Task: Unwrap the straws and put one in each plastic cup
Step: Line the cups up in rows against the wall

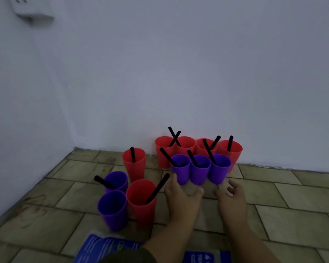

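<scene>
We see both hands low on tiled floor (302, 194), right by wall (179, 73). Left hand (180, 196) fingers spread, touching base of purple cup row (199, 168); right hand (233, 199) loose, grip apart, holding nothing, just beside same row. Four red cups (198, 147) behind against wall, black straws (209, 153) in all. Front-left cluster: red cup with straw (141, 200), nearest purple cup (112, 208) looks strawless. Blue packet (101, 247) at bottom edge.

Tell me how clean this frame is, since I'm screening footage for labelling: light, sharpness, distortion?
Head view: dim, bluish light; white wall fixture blurred at the corner; floor tile lines bow from the wide lens; black plastic straws remain distinct.
</scene>
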